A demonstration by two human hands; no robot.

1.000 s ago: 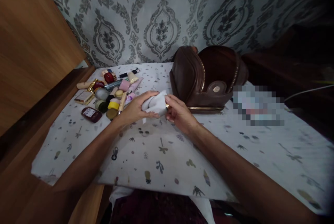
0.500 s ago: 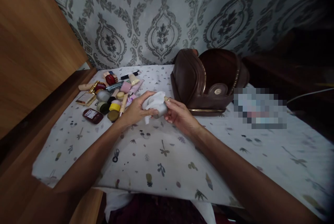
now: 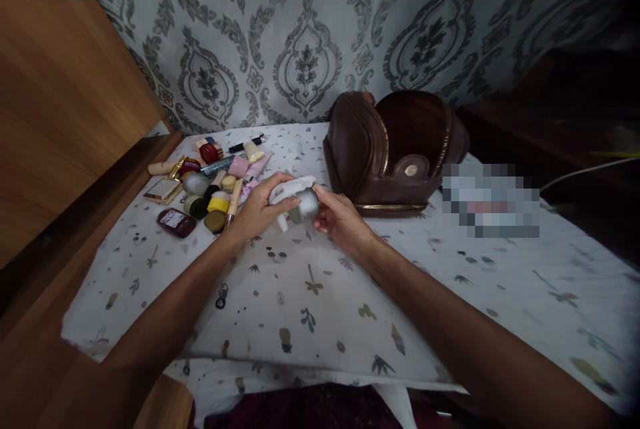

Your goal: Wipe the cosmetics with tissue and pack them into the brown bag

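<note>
Above the middle of the table I hold a small greyish, rounded jar (image 3: 306, 207) between both hands. My left hand (image 3: 261, 208) is closed on a white cloth or wipe (image 3: 294, 185), pressed against the jar's left and upper side; a loose end hangs below the thumb. On the other side, my right hand (image 3: 343, 217) grips the jar's right edge with fingers and thumb. Part of the jar is hidden by the cloth and fingers. Left of my hands lies a cluster of cosmetics, including a yellow-banded jar (image 3: 219, 202) and a dark red compact-like item (image 3: 177, 222).
A brown leather bag (image 3: 356, 149) stands unzipped behind and right of my hands. A blurred-out item (image 3: 490, 206) lies further right, near a white cable. The table has a patterned white cloth (image 3: 320, 322). A wooden panel (image 3: 65, 82) rises at left, wallpaper behind.
The jar has turned in my hands, showing more of its surface, and the cloth has shifted up and left on it. The whole view has moved slightly.
</note>
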